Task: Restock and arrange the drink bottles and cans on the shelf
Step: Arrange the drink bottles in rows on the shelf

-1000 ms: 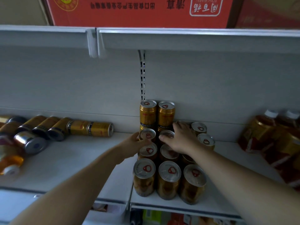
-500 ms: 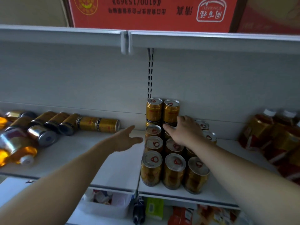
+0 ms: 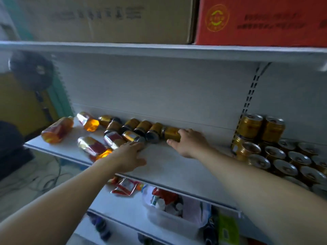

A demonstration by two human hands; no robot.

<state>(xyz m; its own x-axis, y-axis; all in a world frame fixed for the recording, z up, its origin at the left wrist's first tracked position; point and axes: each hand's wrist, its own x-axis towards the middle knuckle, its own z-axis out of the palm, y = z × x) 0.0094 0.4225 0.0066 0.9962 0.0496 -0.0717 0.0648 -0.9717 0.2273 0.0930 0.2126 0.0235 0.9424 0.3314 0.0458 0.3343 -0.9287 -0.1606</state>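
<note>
Found right hand draped over the right end of a gold metal drink can lying on its side. Saw fingers curled across the can's top and thumb stretched out in front of it, low by the shelf: a hold on the can, with the can down on the white metal shelf close to the back wall.

Logged left hand spread wide, palm down, holding nothing. Placed its fingertips at or just short of the silver end of a second gold can, also on its side; could not tell contact through the blur.

Counted the held can as the right-hand end of a row of gold cans, all tipped over, running leftward along the back wall. Noted, left of and in front of that row, several plastic bottles of amber drink with red-and-silver labels, lying at odd angles out to the shelf's left edge.

Recorded, well to the right of both hands on the same shelf, a block of upright gold cans with pull-tab tops showing, and two more stacked on the back ones.

Saw above, on the upper shelf, a brown cardboard box beside a red cardboard box with blurred print.

Saw below, on the lower shelf, red-and-white sachets and a clear plastic tub of mixed small goods.
</note>
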